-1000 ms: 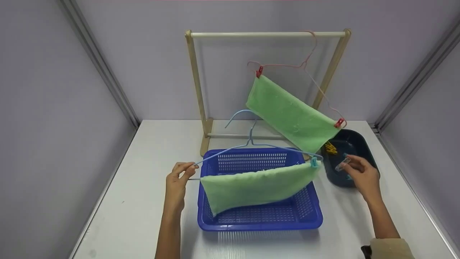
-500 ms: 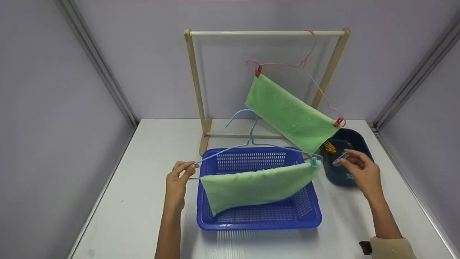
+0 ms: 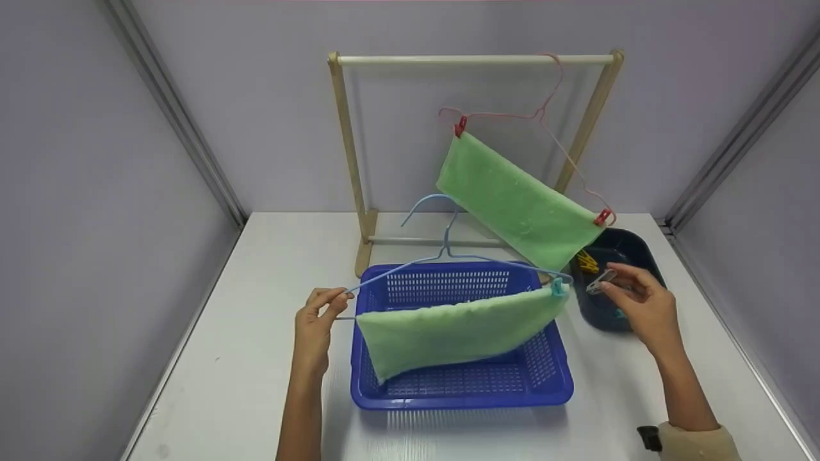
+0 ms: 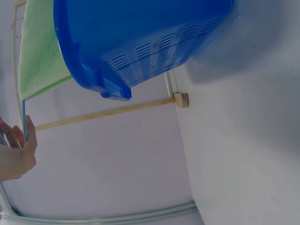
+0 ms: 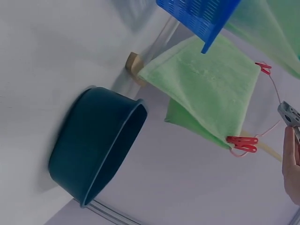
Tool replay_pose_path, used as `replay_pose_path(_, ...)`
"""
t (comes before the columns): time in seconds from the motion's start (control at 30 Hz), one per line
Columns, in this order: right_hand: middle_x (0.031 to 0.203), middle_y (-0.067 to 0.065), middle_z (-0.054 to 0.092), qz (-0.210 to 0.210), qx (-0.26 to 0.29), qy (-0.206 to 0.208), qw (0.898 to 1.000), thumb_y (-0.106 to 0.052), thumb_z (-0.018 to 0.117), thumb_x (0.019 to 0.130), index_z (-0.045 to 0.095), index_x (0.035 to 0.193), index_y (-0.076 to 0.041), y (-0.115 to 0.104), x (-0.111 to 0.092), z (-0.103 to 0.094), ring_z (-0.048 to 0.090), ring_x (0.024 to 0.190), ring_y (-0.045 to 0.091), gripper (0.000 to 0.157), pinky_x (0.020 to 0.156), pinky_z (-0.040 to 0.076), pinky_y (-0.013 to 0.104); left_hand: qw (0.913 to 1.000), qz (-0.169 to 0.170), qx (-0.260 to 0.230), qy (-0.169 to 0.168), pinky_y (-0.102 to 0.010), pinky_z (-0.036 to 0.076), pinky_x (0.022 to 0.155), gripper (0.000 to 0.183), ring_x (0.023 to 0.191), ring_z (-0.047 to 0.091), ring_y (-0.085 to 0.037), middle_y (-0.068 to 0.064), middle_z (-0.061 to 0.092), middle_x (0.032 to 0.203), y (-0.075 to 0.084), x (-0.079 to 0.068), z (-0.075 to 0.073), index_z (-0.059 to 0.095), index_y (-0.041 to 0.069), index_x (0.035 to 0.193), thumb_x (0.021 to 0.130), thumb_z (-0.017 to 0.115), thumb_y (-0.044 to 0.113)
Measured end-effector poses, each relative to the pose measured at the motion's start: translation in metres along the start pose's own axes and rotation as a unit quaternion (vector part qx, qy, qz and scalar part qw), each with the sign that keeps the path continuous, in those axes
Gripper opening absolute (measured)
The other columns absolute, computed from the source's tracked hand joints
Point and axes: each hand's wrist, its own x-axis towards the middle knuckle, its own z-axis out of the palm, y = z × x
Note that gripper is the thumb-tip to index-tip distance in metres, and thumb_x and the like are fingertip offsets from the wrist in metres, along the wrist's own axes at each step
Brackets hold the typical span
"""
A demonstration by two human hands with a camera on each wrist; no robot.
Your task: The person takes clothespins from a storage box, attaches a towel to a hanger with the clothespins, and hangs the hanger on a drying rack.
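My left hand (image 3: 315, 326) pinches the left end of a blue wire hanger (image 3: 410, 263) in the head view. Over the hanger's lower bar lies a folded light green towel (image 3: 461, 334), held at its right end by a turquoise clothespin (image 3: 559, 287). The towel's left end has no clip on it. Between thumb and fingers, my right hand (image 3: 650, 314) holds a grey clothespin (image 3: 601, 282) above the dark tub's left part, apart from the towel. The right wrist view shows this grey clothespin (image 5: 289, 114) at its right edge.
A blue basket (image 3: 461, 401) stands below the towel. Behind it is a rack (image 3: 448, 61), where a pink hanger (image 3: 503, 116) carries another green towel (image 3: 522, 198) with red clothespins (image 3: 602, 217). The dark tub (image 3: 647, 256) at right contains yellow clothespins (image 3: 587, 262).
My right hand has shifted slightly left with the grey clothespin, whose tilt has changed a little. The left hand, blue hanger and towel stay nearly in place.
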Motion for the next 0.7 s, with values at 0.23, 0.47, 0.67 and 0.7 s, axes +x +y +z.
replay_pose_path(0.23,0.103,0.012,0.06,-0.012,0.005,-0.003,1.0,-0.002,0.065,0.084,0.057,0.117,0.005,0.006,0.0,-0.001,0.058,0.092,0.005,0.034,0.072,0.047,0.013,1.0,-0.001,0.008,0.005,-0.036,0.036,0.088,0.02,0.099,0.048,-0.02,-0.007,0.055,0.091,0.0,-0.001,-0.002,0.065,-0.009,0.095,0.09,0.058,0.009)
replay_pose_path(0.47,0.105,0.009,0.059,-0.031,0.015,-0.015,0.999,-0.002,0.066,0.083,0.057,0.119,0.003,0.009,-0.001,-0.002,0.058,0.093,0.005,0.037,0.072,0.047,0.014,1.0,-0.001,-0.002,0.005,-0.035,0.036,0.088,0.02,0.1,0.047,-0.02,-0.006,0.055,0.09,-0.001,-0.001,-0.002,0.065,-0.01,0.096,0.09,0.058,0.008)
replay_pose_path(0.67,0.104,0.009,0.058,-0.062,0.015,-0.023,0.998,-0.001,0.066,0.083,0.058,0.118,0.0,0.002,-0.003,-0.003,0.059,0.094,0.008,0.036,0.073,0.048,0.016,1.0,-0.003,0.0,0.007,-0.032,0.039,0.086,0.02,0.099,0.049,-0.019,-0.007,0.055,0.091,-0.002,-0.001,-0.001,0.064,-0.01,0.096,0.091,0.057,0.007)
replay_pose_path(0.7,0.104,0.01,0.058,-0.067,0.015,-0.023,0.997,0.0,0.066,0.083,0.058,0.118,0.0,0.001,-0.003,-0.003,0.058,0.094,0.008,0.036,0.073,0.048,0.016,1.0,-0.003,0.0,0.007,-0.032,0.039,0.086,0.02,0.099,0.049,-0.019,-0.007,0.055,0.091,-0.002,-0.002,-0.001,0.064,-0.01,0.096,0.091,0.057,0.007)
